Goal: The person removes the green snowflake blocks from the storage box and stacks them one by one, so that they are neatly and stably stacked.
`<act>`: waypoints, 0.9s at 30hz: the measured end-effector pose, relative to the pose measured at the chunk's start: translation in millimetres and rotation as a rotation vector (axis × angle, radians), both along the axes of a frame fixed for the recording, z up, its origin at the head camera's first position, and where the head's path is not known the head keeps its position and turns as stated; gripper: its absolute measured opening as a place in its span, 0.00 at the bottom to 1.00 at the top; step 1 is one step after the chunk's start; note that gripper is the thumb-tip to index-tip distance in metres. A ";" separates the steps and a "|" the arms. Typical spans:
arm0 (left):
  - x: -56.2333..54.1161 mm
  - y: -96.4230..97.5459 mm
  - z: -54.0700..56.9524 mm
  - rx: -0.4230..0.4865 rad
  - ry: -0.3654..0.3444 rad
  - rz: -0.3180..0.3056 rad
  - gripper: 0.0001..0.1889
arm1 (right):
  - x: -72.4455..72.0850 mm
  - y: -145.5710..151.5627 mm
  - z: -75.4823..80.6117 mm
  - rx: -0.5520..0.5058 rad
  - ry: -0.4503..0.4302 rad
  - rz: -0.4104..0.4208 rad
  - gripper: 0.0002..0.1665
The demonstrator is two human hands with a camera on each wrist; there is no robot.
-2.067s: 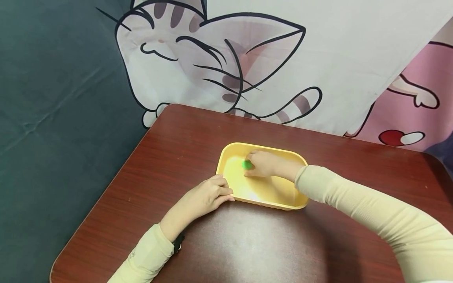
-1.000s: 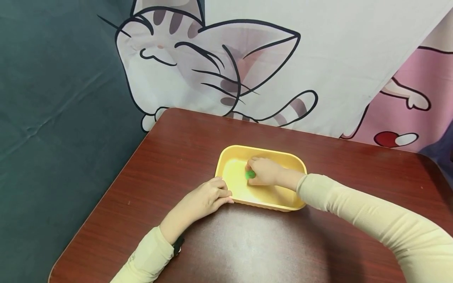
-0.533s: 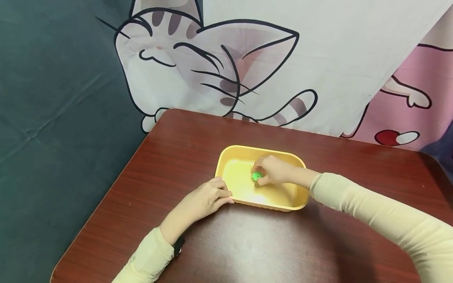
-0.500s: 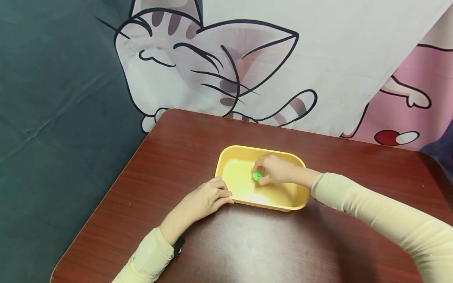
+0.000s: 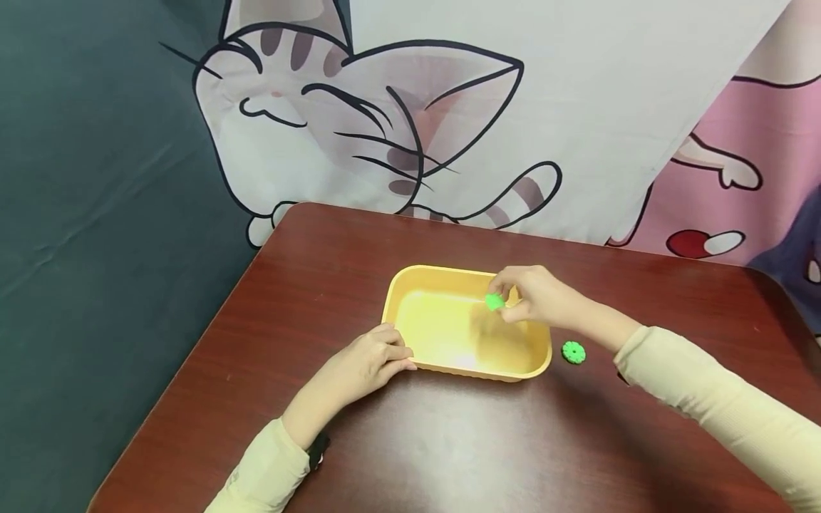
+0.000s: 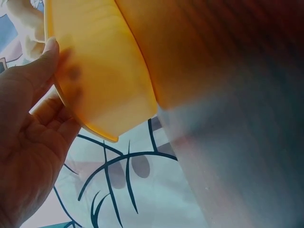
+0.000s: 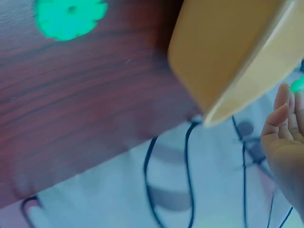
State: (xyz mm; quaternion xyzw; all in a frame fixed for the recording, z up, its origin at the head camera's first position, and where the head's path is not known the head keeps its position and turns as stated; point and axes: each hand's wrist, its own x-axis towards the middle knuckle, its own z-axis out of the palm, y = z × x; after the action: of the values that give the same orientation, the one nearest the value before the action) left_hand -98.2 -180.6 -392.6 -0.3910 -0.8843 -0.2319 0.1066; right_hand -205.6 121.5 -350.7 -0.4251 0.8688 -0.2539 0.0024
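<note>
In the head view, my left hand [image 5: 368, 360] grips the near left corner of a yellow plastic bin [image 5: 436, 328]. The left wrist view shows its thumb on the outer wall [image 6: 104, 71] and the fingers across the rim. My right hand [image 5: 539, 292] is raised over the bin's right part and pinches a small green disc [image 5: 494, 302] between thumb and fingers. Only a sliver of that held disc [image 7: 298, 84] shows in the right wrist view. Another green disc [image 5: 574, 353], notched round its edge with a centre hole, lies flat on the table just right of the bin.
The dark red wooden table [image 5: 308, 285] runs back to a hanging cloth [image 5: 609, 107] printed with a cartoon cat. A dark green cloth [image 5: 96, 214] hangs at the left. The bin's bare floor shows beside the right hand.
My right hand has lifted the green disc from low in the bin and moved right. The disc on the table has come out from behind the right forearm. The left hand keeps its grip.
</note>
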 end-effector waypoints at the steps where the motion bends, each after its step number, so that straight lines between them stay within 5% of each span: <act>1: 0.1 0.4 -0.3 0.002 -0.005 0.000 0.05 | 0.7 7.1 1.4 -0.023 0.023 -0.014 0.16; 5: 0.1 1.7 -1.3 0.016 -0.011 -0.003 0.04 | 4.2 38.3 4.8 -0.094 0.088 -0.091 0.18; 13: -5.3 1.7 -1.9 0.065 0.003 -0.018 0.05 | 21.0 97.0 -4.6 -0.120 0.064 -0.278 0.20; 22: -6.6 3.3 -1.5 0.067 -0.008 -0.016 0.04 | 36.8 127.7 -35.0 -0.059 0.094 -0.251 0.22; 27: -7.5 4.3 -1.5 0.067 0.002 -0.022 0.04 | 42.3 128.1 -43.1 0.080 0.171 -0.216 0.20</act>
State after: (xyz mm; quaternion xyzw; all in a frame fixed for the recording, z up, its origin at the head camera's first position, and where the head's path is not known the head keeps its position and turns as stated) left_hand -105.7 -176.3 -394.2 -0.3971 -0.8715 -0.2623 0.1180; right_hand -163.4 249.7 -393.8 -0.3488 0.9160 -0.1805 -0.0820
